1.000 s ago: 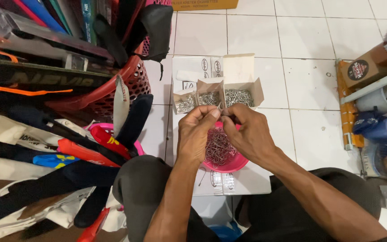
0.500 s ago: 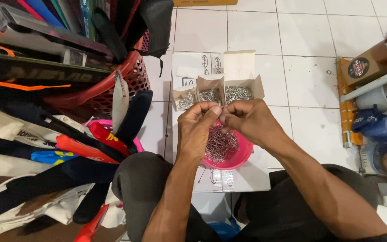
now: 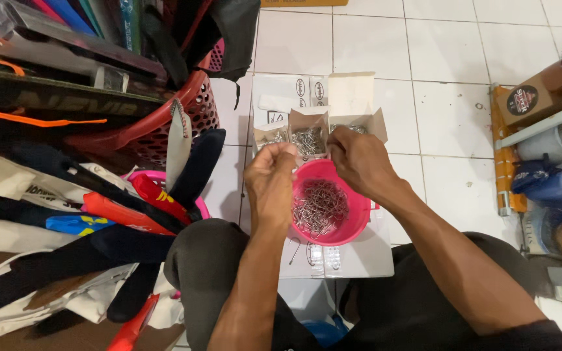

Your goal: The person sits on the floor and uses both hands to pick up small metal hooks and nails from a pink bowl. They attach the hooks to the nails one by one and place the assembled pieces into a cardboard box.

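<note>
A pink bowl [image 3: 352,221] holding several small metal hooks [image 3: 320,207] sits on white packaging on the tiled floor between my knees. My left hand [image 3: 269,181] hovers over the bowl's left rim, fingers pinched together. My right hand [image 3: 357,159] is over the bowl's far rim, fingertips pinched too. What each pinch holds is too small to make out. Just beyond the hands stand small open cardboard boxes [image 3: 309,133] with more metal hooks inside.
A red plastic basket [image 3: 183,117] full of dark sport gear stands at the left, with bags and fabric piled in front. A second pink bowl [image 3: 143,177] peeks from under that pile. Cardboard boxes [image 3: 531,97] and a shelf edge are at the right.
My hands have drawn apart and lifted toward the small boxes, uncovering the pink bowl and its hooks. The camera has shifted slightly.
</note>
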